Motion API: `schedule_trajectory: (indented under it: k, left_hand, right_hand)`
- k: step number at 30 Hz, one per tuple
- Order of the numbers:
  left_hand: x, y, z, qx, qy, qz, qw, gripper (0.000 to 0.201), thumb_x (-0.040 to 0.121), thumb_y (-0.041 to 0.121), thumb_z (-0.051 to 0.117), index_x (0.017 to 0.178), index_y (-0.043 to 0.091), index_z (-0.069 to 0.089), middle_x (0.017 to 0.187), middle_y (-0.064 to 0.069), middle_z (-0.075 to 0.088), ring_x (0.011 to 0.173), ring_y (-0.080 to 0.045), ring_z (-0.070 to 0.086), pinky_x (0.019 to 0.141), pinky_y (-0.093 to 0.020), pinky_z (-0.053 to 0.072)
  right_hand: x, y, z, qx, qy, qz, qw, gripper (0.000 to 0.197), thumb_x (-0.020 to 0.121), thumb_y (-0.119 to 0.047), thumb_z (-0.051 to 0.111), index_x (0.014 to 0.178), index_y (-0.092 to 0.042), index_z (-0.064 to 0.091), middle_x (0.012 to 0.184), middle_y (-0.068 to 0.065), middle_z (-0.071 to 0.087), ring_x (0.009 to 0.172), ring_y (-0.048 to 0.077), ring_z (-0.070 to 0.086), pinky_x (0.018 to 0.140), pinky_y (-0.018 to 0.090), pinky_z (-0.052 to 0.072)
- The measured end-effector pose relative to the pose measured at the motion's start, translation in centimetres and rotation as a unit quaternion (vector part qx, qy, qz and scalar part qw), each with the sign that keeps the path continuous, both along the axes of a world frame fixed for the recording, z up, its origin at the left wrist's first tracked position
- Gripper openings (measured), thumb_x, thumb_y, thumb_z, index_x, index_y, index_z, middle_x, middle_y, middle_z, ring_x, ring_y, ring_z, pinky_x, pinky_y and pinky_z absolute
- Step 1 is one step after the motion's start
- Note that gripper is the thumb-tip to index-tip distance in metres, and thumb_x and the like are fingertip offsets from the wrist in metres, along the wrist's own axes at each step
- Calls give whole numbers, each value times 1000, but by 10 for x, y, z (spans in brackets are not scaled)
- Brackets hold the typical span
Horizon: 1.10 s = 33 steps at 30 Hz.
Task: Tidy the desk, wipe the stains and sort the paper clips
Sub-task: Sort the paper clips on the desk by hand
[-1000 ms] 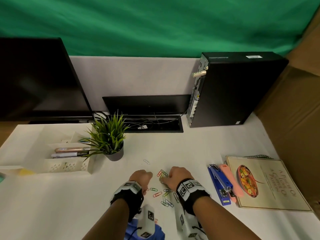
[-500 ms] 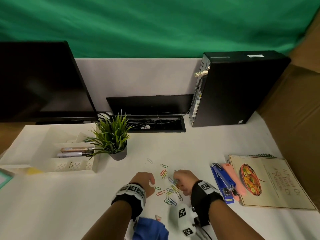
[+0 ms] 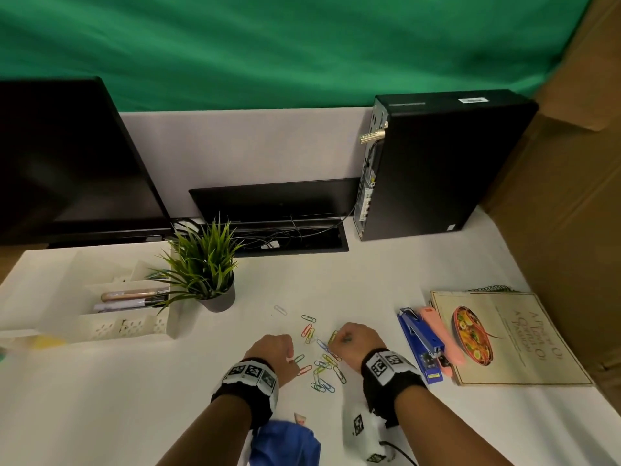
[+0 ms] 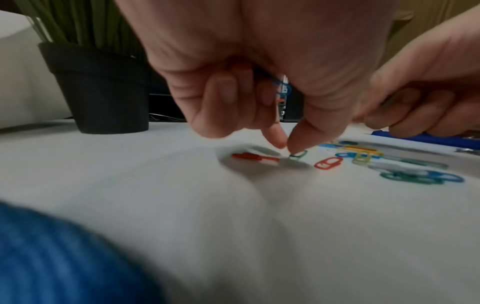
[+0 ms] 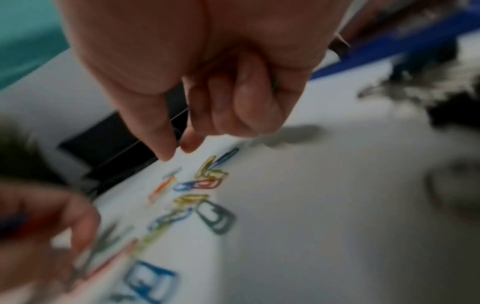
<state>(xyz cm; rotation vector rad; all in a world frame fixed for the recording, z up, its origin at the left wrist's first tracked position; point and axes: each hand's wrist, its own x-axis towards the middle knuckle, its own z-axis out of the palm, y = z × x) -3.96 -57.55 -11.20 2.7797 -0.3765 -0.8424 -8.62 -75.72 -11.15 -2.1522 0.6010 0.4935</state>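
Several coloured paper clips (image 3: 321, 361) lie scattered on the white desk (image 3: 386, 284) between my hands. My left hand (image 3: 289, 359) pinches a green paper clip (image 4: 298, 154) against the desk with thumb and forefinger (image 4: 287, 147); a few blue and red clips (image 4: 281, 88) sit tucked in its curled fingers. My right hand (image 3: 337, 341) hovers over the far right of the pile, thumb and forefinger (image 5: 176, 152) pointing down just above the clips (image 5: 205, 181). Its other fingers are curled, and a greenish clip seems tucked in them.
A blue cloth (image 3: 285, 445) lies under my left forearm. A blue stapler (image 3: 420, 344), a pink item (image 3: 440, 334) and a cookbook (image 3: 504, 338) lie to the right. A potted plant (image 3: 208, 274) and white organiser (image 3: 127, 327) stand left; monitor (image 3: 67, 163) and computer (image 3: 437, 163) behind.
My right hand has shifted right off the middle of the pile, uncovering several clips. My left hand has stayed beside the pile and now pinches the green clip.
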Motion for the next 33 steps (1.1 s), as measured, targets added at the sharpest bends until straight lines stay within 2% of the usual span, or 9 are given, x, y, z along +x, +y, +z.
schedule_trajectory:
  k: [4,12,18,20,22,25,28,31,33]
  left_hand:
    - [-2,-3,-2,3,-12,-4,1000,33,84,44,58,111,27,54,124,1,54,114,-18,53,94,-27,44]
    - [-3,-14,-6,54,-3,-19,998,34,85,31,58,115,16,58,122,-3,58,113,-21,56,94,-28,48]
    - [5,-4,1,-78,26,108,991,17,85,31,58,71,24,50,85,0,55,81,-19,53,70,-24,42]
    - [10,3,5,-230,114,256,932,27,92,19,48,65,17,43,69,-4,47,63,-23,47,59,-26,37]
    - [7,7,11,-416,224,405,783,30,89,4,35,60,11,37,55,-6,38,48,-19,34,53,-26,32]
    - [3,11,18,-521,284,447,670,25,78,3,28,59,8,42,51,-8,42,42,-19,36,52,-25,32]
    - [5,12,17,-476,253,422,728,25,84,3,35,62,10,46,52,-5,41,40,-17,33,47,-20,27]
    - [12,15,7,-280,111,247,921,18,88,10,50,72,13,57,61,-1,46,52,-17,41,50,-20,31]
    - [13,19,5,-142,8,91,986,3,84,21,60,83,22,62,78,4,56,74,-14,52,64,-18,38]
  right_hand:
    - [6,13,-4,-192,47,131,971,39,82,-46,62,111,-21,59,111,-1,63,101,19,59,79,26,46]
    - [5,21,-1,-228,54,187,954,25,87,-32,56,104,-15,63,108,4,64,100,24,62,74,27,45]
    - [-8,-3,6,114,14,-58,992,17,85,-20,51,69,-15,51,62,0,49,53,13,45,49,20,34]
    - [-15,-11,6,343,24,-230,911,21,83,-11,40,63,-16,42,55,1,39,46,15,36,46,20,27]
    - [-19,-18,6,440,19,-286,851,23,78,-9,34,58,-15,44,54,3,42,46,17,39,45,20,29]
    - [-18,-17,5,335,29,-206,919,19,82,-11,40,67,-14,51,57,1,46,46,14,40,45,19,28]
    - [-14,-8,2,4,26,18,999,12,85,-31,59,90,-21,61,83,-5,61,70,10,53,60,21,41]
    - [-11,6,-4,-183,27,133,974,30,88,-39,55,111,-19,59,111,2,63,96,19,59,79,27,47]
    - [-9,13,-8,-231,25,171,958,29,91,-33,50,112,-14,58,114,7,62,103,24,60,80,29,47]
